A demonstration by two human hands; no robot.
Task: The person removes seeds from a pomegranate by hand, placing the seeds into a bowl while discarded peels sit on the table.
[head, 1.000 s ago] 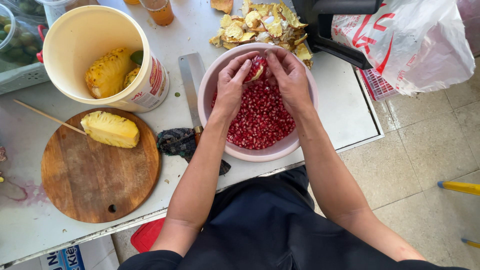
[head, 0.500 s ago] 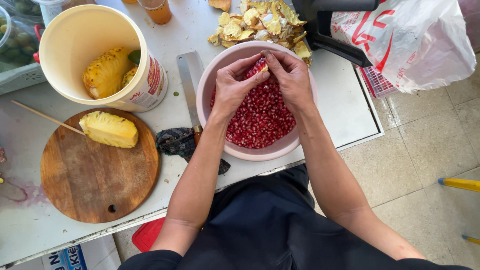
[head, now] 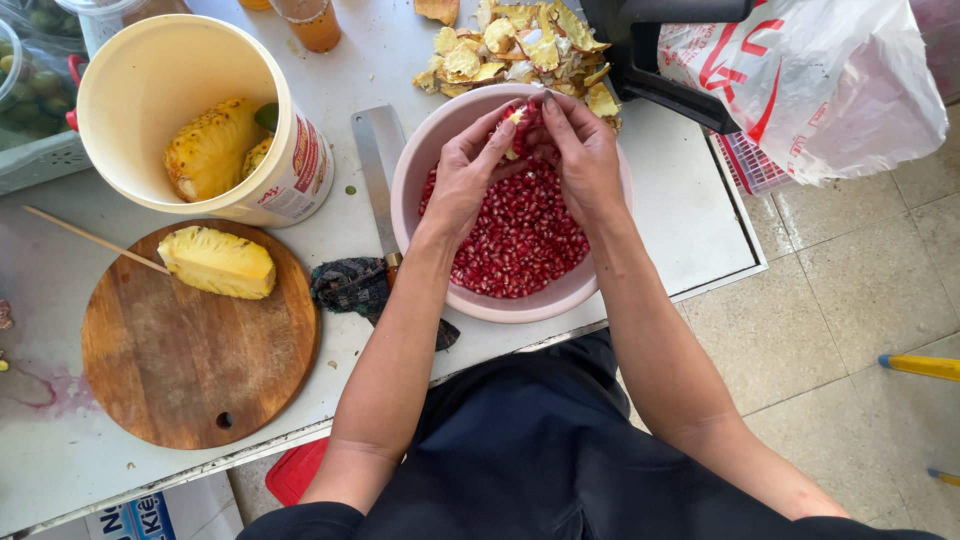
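The white table (head: 680, 230) carries everything within arm's reach of the person standing at its edge. At the left sits a cream bucket (head: 130, 120) holding peeled pineapple, and just in front of it a round wooden board (head: 200, 370) with one pineapple piece on a stick (head: 215, 262). The pink bowl (head: 590, 285) stands right before the person, so seeds (head: 520, 235) dropping from the hands land among the red heap inside it. A cleaver (head: 375, 160) lies flat between bucket and bowl, its handle wrapped in a dark rag. Peel scraps (head: 520, 45) are piled just past the bowl's far rim, out of the seeds. Over that rim, the left hand (head: 465, 175) and right hand (head: 580, 150) meet, fingers curled close around a small pomegranate chunk (head: 518, 115), thumbs pressing into it.
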